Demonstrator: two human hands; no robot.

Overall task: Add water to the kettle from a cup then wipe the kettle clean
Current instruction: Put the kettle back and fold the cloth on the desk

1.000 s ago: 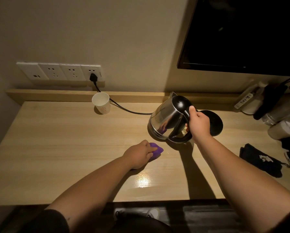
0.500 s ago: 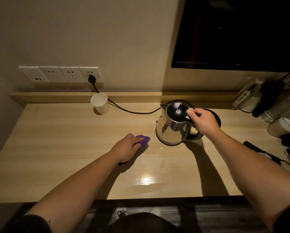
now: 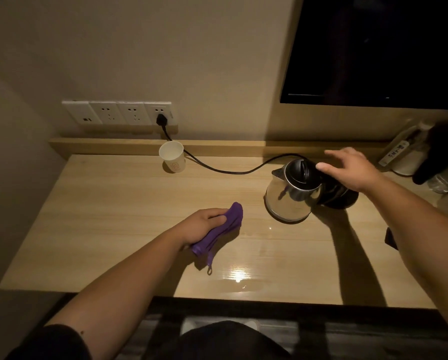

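**Count on the wooden desk**

I count one shiny steel kettle with a black lid (image 3: 291,193) near the desk's back right, one white paper cup (image 3: 172,157) by the back edge, and one purple cloth (image 3: 221,229) toward the middle. On the wall above the back edge I see four white sockets (image 3: 119,113) and one black plug (image 3: 161,119).

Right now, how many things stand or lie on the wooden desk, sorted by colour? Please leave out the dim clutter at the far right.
White: 1, the paper cup
Purple: 1, the cloth, gripped by the left hand
Silver and black: 1, the kettle, near the open right hand
Black: 1, the power cord
Total: 4
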